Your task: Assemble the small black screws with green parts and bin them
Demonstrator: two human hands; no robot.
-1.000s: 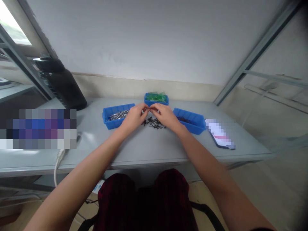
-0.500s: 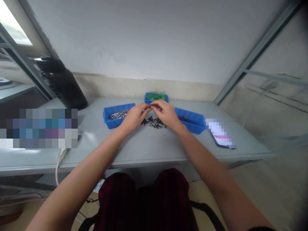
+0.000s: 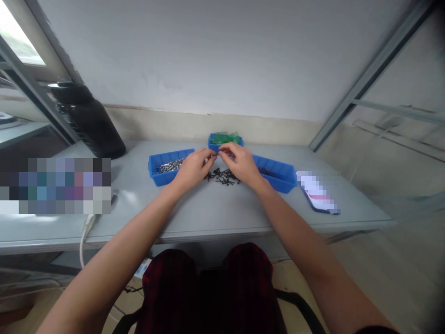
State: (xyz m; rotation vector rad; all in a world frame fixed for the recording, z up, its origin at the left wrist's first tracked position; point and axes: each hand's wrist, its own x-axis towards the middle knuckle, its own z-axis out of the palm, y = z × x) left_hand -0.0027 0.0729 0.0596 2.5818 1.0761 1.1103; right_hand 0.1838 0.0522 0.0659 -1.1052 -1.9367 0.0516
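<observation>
My left hand (image 3: 195, 166) and my right hand (image 3: 239, 162) meet fingertip to fingertip above the middle of the desk. Both are closed in a pinch, and what sits between the fingertips is too small to make out. Just below them lies a loose pile of black screws (image 3: 225, 176). Beside my left hand is a blue bin (image 3: 167, 178) of silvery metal pieces (image 3: 169, 165), partly covered by the hand. A second blue bin (image 3: 283, 183) with dark small parts stands by my right hand. Behind the hands, a small blue bin (image 3: 211, 140) holds green plastic pieces (image 3: 225, 138).
A black bottle (image 3: 93, 120) stands at the back left of the grey desk (image 3: 215, 218). A phone (image 3: 318, 195) lies to the right. On the left are a blurred-out screen (image 3: 66, 185) and a white cable (image 3: 83, 239). The wall rises behind the desk.
My fingertips have shifted slightly, with the right fingers a little more raised and curled. The bins and the pile look the same.
</observation>
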